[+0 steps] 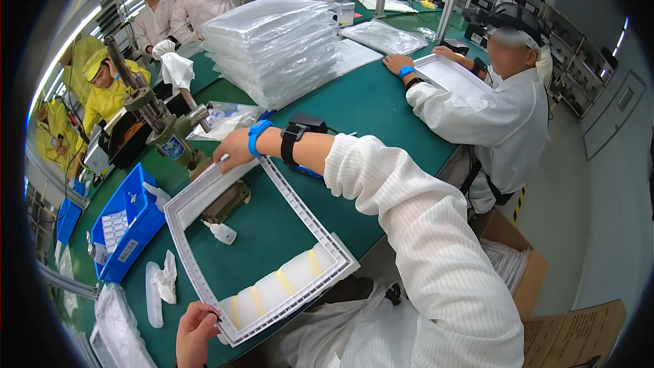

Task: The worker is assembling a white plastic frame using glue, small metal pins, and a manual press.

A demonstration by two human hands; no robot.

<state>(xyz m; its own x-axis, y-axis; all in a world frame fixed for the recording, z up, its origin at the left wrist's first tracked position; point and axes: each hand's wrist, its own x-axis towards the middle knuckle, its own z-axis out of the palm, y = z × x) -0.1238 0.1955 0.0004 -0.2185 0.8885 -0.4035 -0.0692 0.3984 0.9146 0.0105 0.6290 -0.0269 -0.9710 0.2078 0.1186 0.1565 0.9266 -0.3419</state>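
A white rectangular plastic frame [300, 194] lies tilted across the near part of the green table. My right hand [235, 151] reaches over to its far side, fingers closed on the rim beside the hand press [167, 133]. Near the frame's closest corner, my left hand [194, 335] is pinched around a small dark thing too small to name. Through the frame's opening I see the metal press base [228, 203], a small white bottle [223, 233] and a white padded strip with yellow bands [279, 287] along the near side.
To the left stands a blue bin [129, 232] with labels inside; crumpled white cloth [165, 278] lies near it. A tall stack of plastic-wrapped sheets [272, 48] rises behind. At right a co-worker handles a white panel [453, 76]. An open cardboard box [507, 259] sits below the table.
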